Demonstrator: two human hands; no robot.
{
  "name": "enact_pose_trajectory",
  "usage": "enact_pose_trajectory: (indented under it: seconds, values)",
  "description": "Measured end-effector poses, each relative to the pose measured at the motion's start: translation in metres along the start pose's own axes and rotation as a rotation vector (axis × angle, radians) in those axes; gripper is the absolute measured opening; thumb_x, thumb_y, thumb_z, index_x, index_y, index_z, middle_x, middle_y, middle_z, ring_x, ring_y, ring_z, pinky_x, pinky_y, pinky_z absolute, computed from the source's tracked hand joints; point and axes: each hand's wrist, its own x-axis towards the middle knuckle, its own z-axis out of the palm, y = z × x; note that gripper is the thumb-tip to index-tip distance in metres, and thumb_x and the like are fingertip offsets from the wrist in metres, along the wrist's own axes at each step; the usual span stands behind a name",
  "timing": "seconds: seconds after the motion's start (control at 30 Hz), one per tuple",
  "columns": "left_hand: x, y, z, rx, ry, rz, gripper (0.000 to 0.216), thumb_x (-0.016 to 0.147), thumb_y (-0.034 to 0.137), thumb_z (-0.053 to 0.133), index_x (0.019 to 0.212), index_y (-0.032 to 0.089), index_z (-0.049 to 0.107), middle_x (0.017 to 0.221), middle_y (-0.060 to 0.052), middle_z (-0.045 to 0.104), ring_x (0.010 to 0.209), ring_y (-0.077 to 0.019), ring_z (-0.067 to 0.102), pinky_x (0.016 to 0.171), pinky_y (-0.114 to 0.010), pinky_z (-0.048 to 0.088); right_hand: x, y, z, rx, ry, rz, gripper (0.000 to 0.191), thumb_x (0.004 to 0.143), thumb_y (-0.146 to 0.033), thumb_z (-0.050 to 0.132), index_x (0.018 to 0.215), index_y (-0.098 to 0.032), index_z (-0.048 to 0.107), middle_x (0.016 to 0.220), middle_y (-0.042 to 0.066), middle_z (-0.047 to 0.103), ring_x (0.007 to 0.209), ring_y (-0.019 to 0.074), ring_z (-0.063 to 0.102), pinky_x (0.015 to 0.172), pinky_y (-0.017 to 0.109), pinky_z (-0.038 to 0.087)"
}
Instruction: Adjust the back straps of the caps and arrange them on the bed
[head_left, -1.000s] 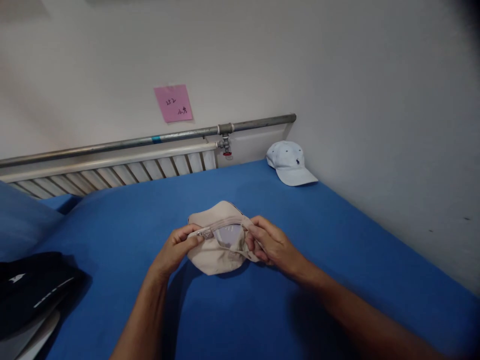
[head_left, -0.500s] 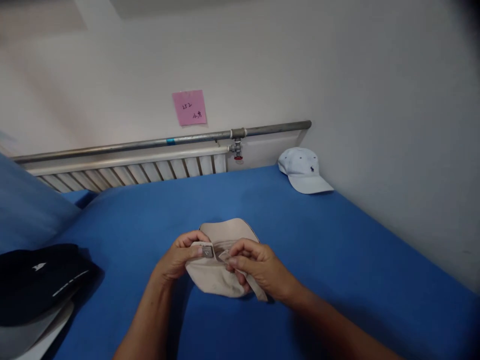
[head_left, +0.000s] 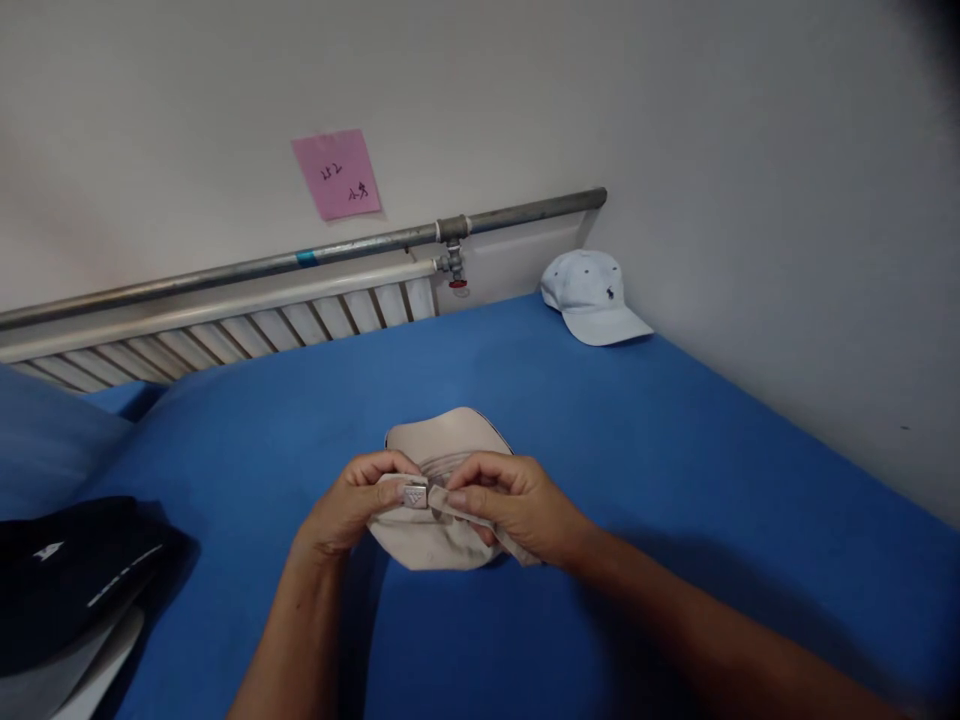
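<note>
A beige baseball cap lies on the blue bed surface with its brim pointing away from me. My left hand pinches the cap's back edge beside a metal buckle that bears a logo. Between thumb and fingers, my right hand holds the cap's fabric strap. The strap's tip is close to the buckle's right side; I cannot tell whether they touch. The strap's other part hangs below my right hand, and my fingers hide some of the cap.
A pale blue cap sits in the far corner by the wall. Dark and grey caps are stacked at the left. Along the back wall run a metal pipe and a white radiator, below a pink note.
My right hand has brought the strap's tip up and left, closer to the buckle. The buckle is turned more toward me. The whole view has shifted and tilted slightly.
</note>
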Motion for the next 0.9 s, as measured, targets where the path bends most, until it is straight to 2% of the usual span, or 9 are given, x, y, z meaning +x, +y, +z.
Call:
enact_pose_trajectory:
  seconds: [0.5,0.7,0.9]
  values:
    - [-0.002,0.004,0.007,0.151,-0.012,-0.052,0.029,0.063,0.04,0.081,0.069,0.014,0.068,0.054,0.002,0.058,0.045,-0.006,0.043,0.045,-0.017,0.029,-0.001,-0.002,-0.005,-0.139,-0.052,0.007,0.008,0.074,-0.022,0.065,0.07,-0.016,0.062,0.05,-0.007,0.051,0.039,0.0039,0.044,0.039,0.016,0.034]
    - [-0.003,0.004,0.01,0.154,0.0,-0.069,0.026,0.063,0.034,0.081,0.071,0.014,0.067,0.057,0.002,0.06,0.046,-0.0058,0.045,0.046,-0.017,0.03,-0.001,-0.002,-0.004,-0.166,-0.027,0.014,0.007,0.074,-0.023,0.065,0.072,-0.016,0.062,0.055,-0.006,0.054,0.041,0.0039,0.044,0.04,0.017,0.036]
    - [-0.003,0.003,0.012,0.134,0.021,-0.06,0.018,0.068,0.029,0.078,0.075,0.016,0.067,0.061,0.002,0.061,0.048,-0.0056,0.047,0.046,-0.017,0.032,-0.003,-0.005,-0.001,-0.209,0.03,-0.009,0.008,0.075,-0.023,0.063,0.071,-0.017,0.061,0.049,-0.007,0.049,0.04,0.005,0.043,0.039,0.017,0.032]
